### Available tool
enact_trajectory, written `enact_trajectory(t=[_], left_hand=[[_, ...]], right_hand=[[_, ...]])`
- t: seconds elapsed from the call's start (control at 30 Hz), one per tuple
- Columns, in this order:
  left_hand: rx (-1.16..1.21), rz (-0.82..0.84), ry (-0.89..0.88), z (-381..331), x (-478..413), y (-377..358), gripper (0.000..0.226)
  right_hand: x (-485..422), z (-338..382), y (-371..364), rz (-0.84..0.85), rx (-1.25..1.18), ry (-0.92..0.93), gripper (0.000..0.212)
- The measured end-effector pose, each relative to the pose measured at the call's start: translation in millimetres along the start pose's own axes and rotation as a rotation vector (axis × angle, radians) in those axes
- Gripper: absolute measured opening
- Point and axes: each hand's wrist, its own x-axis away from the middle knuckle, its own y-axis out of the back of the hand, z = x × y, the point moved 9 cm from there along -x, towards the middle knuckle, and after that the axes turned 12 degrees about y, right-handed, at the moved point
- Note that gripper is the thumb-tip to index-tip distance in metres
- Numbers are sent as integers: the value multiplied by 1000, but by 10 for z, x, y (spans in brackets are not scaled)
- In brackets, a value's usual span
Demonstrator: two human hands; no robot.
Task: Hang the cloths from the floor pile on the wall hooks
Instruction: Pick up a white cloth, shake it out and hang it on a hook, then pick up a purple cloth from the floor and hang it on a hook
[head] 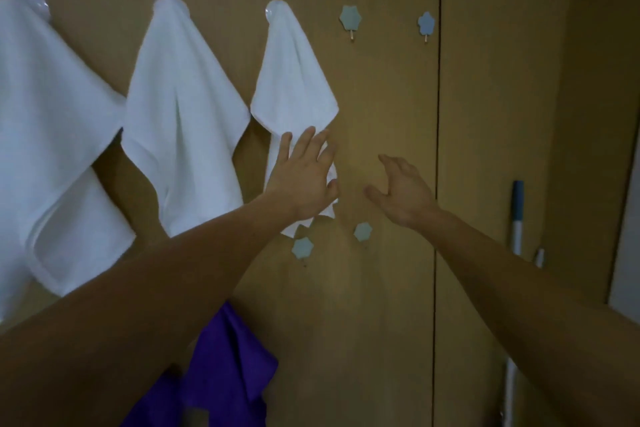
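Three white cloths hang on the wooden wall from round hooks: one at far left (45, 135), one in the middle (183, 121), a smaller one on the right (294, 87). My left hand (304, 173) lies flat with straight fingers on the lower part of the small cloth. My right hand (401, 191) hovers to its right, fingers spread and loosely bent, holding nothing. A purple cloth (225, 367) hangs lower down, partly hidden by my left forearm.
Two bare star-shaped hooks sit at the upper right (350, 18) (426, 22), two more lower down (302, 247) (363, 231). A mop handle (517, 218) with a blue grip leans on the wall at right. A vertical panel seam (439, 114) runs down the wall.
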Motion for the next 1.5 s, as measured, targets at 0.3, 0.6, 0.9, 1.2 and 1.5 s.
enact_trajectory(t=[0.3,0.6,0.9,1.2,1.5], left_hand=[[217,169,-210,-776,914,-481,68],[455,512,-499,-1646,2568,-513,74],[576,708,-755,-2636,4510,-18,69],[505,962,-1025,-3459,7055,577,70],[389,1216,-1166,-3750,9686,108,65]], right_hand=[[1660,-79,180,96,251,-316,72],[3813,377,160,207,389,-702,68],[6171,1095,255,305,373,-1036,63],[8910,2029,279,356,236,-1431,60],[11157,2484,-871,398,5,-1648,56]])
